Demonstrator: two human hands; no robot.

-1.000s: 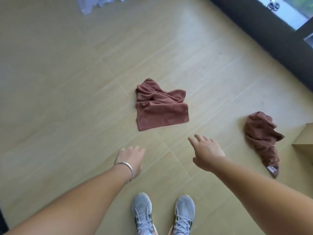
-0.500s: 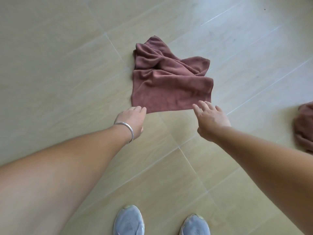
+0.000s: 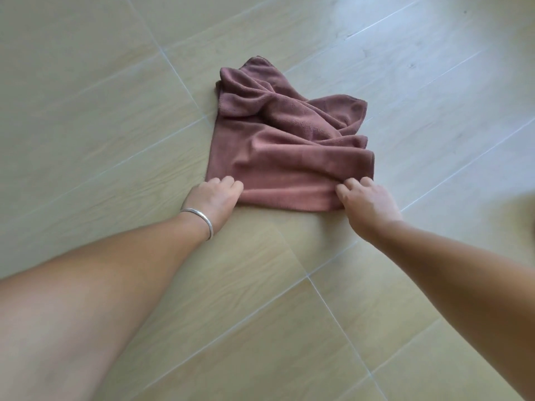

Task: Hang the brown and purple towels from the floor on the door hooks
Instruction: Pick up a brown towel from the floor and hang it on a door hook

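Floor (image 3: pixel 86 117) was pale wood-look tile with thin light grout lines; I saw nothing lying between the hands and the cloth. A silver bangle (image 3: pixel 199 219) sat on the left wrist. Far right of the view was washed out by glare.

Brown towel (image 3: pixel 289 146) lay crumpled on the floor at mid-frame, far half bunched into folds, near edge fairly flat and straight.

Left hand (image 3: pixel 212 193) was at the towel's near-left corner, its fingers (image 3: pixel 228 182) curled down onto the cloth edge; it looked like a pinch on the corner, though the fingertips were hidden under the knuckles. Right hand (image 3: pixel 366 199) was at the near-right corner, fingers bent and gathering the fabric, a small ridge of cloth raised just ahead of them. Both forearms reached in from the near side, and the towel's near edge spanned between the two hands.
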